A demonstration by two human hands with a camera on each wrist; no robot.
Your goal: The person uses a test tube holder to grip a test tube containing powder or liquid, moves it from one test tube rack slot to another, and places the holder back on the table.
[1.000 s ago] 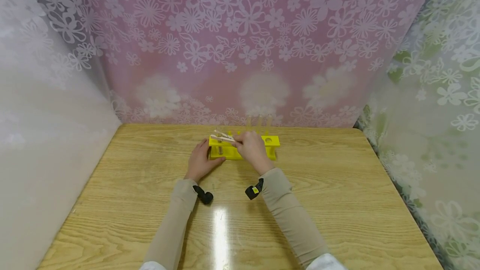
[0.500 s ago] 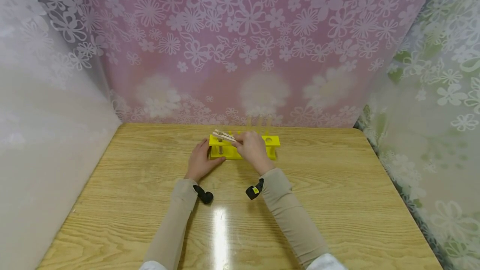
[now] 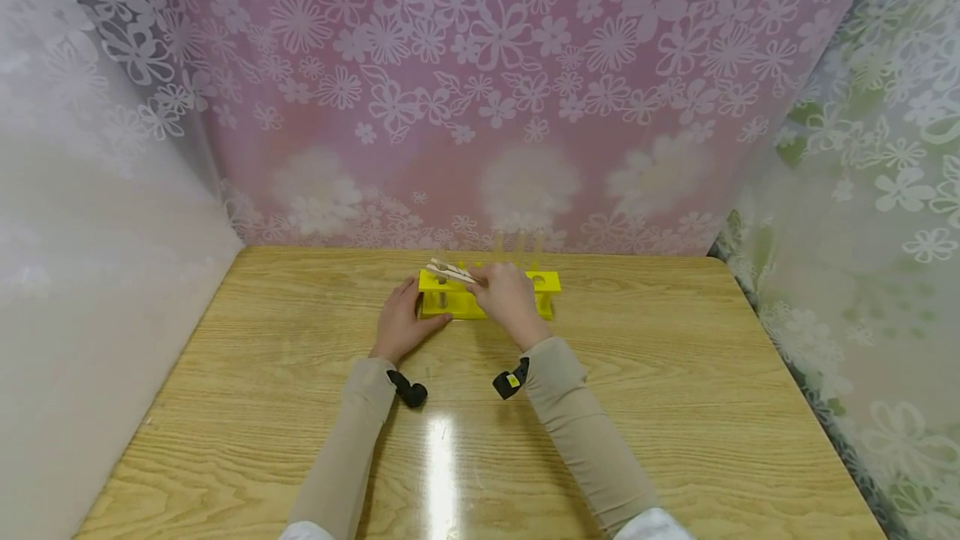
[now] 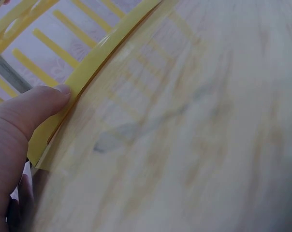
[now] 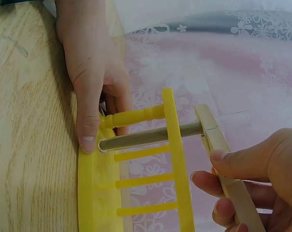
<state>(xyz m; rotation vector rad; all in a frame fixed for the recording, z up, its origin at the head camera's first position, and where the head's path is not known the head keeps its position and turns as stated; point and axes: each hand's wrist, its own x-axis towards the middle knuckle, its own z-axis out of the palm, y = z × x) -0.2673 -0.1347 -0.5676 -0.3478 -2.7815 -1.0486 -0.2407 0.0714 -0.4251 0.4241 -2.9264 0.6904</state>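
A yellow test tube rack (image 3: 551,281) stands near the back of the table. My left hand (image 3: 400,325) grips its left end, thumb on the base (image 5: 86,193) and the other fingers behind that end. In the right wrist view a test tube (image 5: 138,139) with dark contents in its lower part stands in the end hole, its clear top above the upper plate. My right hand (image 3: 508,300) holds a wooden test tube clamp (image 5: 240,198) between thumb and fingers. The clamp's jaws lie around the tube, just above the plate.
Several slim yellow pegs (image 5: 146,180) line the rack beside the tube. Pale upright tubes (image 3: 519,248) rise at its back right. The wood-grain table (image 3: 675,390) meets a pink flowered curtain (image 3: 480,107) behind the rack, with pale curtains at both sides.
The test tube clamp's jaws were spread apart a second ago and are now closer together at the tube. Both hands have stayed almost in place.
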